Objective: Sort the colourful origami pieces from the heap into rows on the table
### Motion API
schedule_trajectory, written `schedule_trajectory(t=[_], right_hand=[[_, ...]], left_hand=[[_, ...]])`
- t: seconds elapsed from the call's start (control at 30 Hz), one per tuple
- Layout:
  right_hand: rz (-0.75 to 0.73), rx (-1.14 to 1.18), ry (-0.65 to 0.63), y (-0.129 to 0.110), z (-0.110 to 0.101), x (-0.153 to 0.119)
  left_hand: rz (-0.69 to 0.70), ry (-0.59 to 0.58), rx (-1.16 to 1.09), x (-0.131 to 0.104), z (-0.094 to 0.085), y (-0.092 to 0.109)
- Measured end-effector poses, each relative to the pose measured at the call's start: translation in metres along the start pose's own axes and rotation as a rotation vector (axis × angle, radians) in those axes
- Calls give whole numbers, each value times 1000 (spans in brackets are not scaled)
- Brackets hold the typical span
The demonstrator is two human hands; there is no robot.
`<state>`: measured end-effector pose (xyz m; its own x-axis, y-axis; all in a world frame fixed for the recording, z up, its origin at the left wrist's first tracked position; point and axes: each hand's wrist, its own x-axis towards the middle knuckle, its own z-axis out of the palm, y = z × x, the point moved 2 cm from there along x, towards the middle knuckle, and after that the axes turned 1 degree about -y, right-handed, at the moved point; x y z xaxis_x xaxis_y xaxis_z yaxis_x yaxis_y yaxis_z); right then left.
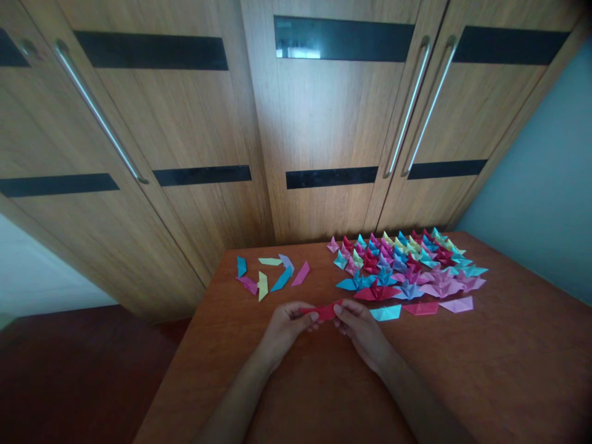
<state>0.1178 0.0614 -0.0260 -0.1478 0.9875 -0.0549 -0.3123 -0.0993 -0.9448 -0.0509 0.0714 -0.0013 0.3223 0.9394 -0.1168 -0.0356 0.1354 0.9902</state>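
Between my two hands is a folded strip of red paper [326, 312], held level just above the table. My left hand [293, 322] pinches its left end between thumb and fingers. At the other end my right hand [355, 322] grips it the same way, thumb on top. Just right of my right hand lie three flat folded papers in a row: a turquoise one [386, 313], a red one [420, 308] and a pink one [457, 304]. Behind them stand several rows of pointed origami pieces [409, 262] in many colours.
On the left of the wooden table [222, 351] lie several loose folded strips, among them a blue strip [282, 279], a yellow strip [263, 286] and a pink strip [300, 274]. A wooden wardrobe [324, 117] with metal handles rises right behind the table's far edge.
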Motion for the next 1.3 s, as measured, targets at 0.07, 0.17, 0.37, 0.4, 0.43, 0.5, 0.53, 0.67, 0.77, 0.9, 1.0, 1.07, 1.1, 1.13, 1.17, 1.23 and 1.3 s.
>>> schedule_trajectory(t=[0.07, 0.17, 0.37, 0.4, 0.43, 0.5, 0.53, 0.67, 0.77, 0.9, 1.0, 1.07, 1.1, 1.13, 1.17, 1.23, 1.3], right_hand=[[23, 34, 2, 0, 1, 0], [12, 1, 19, -2, 3, -1], [-31, -199, -32, -2, 7, -1], [-38, -216, -40, -1, 7, -2], [-46, -231, -43, 0, 7, -2], [-55, -260, -43, 2, 7, -1], [-57, -271, -41, 2, 7, -1], [-67, -279, -17, 1, 5, -3], [-89, -269, 29, -5, 2, -10], [-112, -244, 88, -11, -11, -29], [-125, -194, 185, -16, -35, -48], [-147, -127, 292, -24, -63, -61], [-163, -97, 346, -30, -80, -68], [-182, -86, 409, -37, -100, -74], [-190, -89, 473, -45, -122, -79], [-203, -120, 630, -63, -170, -90], [-200, -215, 778, -80, -220, -99]], left_hand=[[8, 7, -4, 0, 0, 1], [13, 18, -2, 0, -1, 0], [1, -15, 2, 2, -1, -6], [-1, -29, 9, 2, 0, -7], [1, -39, 24, 3, 0, -7], [9, -47, 68, 3, 0, -8], [12, -46, 91, 4, 0, -8], [15, -44, 135, 4, 2, -6], [28, -90, 122, 2, 11, -4], [51, -191, 64, -5, 29, -7], [35, -217, 60, -10, 38, -11], [19, -207, 75, -10, 39, -13], [16, -192, 84, -9, 38, -14], [16, -170, 91, -8, 36, -13], [15, -147, 93, -7, 33, -13], [10, -111, 83, -3, 28, -12], [10, -90, 87, -1, 25, -11]])
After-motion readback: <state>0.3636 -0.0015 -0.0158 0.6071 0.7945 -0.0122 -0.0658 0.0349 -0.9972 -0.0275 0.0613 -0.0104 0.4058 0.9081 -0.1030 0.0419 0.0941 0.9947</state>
